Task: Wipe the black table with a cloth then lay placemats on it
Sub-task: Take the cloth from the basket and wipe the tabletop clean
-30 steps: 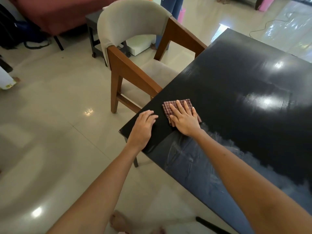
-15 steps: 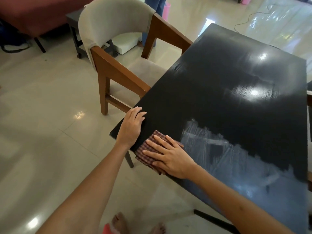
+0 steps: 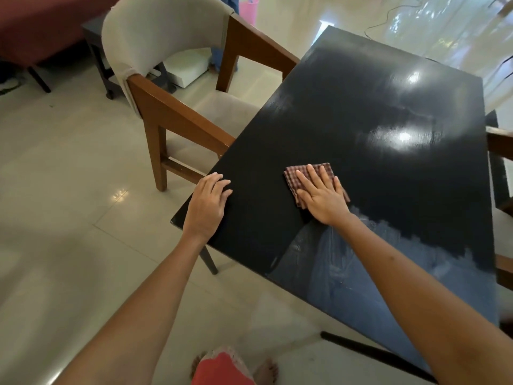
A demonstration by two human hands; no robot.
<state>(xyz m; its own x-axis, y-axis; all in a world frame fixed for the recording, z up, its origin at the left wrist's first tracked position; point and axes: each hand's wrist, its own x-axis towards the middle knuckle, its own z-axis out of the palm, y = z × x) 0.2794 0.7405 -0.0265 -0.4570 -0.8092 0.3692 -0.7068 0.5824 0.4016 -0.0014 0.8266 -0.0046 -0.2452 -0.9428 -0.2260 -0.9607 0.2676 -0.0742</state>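
Note:
A glossy black table (image 3: 374, 120) fills the right half of the view. On it lies a folded red-checked cloth (image 3: 294, 176), a little in from the near left corner. My right hand (image 3: 319, 193) presses flat on the cloth with straight fingers spread over it. My left hand (image 3: 206, 204) rests flat on the table's left edge near the corner, fingers straight. A damp smeared patch shows on the near part of the tabletop. No placemats are in view.
A wooden armchair (image 3: 172, 112) with beige padding stands tucked against the table's left side. Part of another chair (image 3: 499, 145) shows at the right edge. A dark red sofa (image 3: 41, 26) and a small black side table sit at the back left. Someone's legs stand behind the armchair.
My right hand has slid the cloth from the near left edge forward and inward onto the tabletop. My left hand has stayed on the table's left edge.

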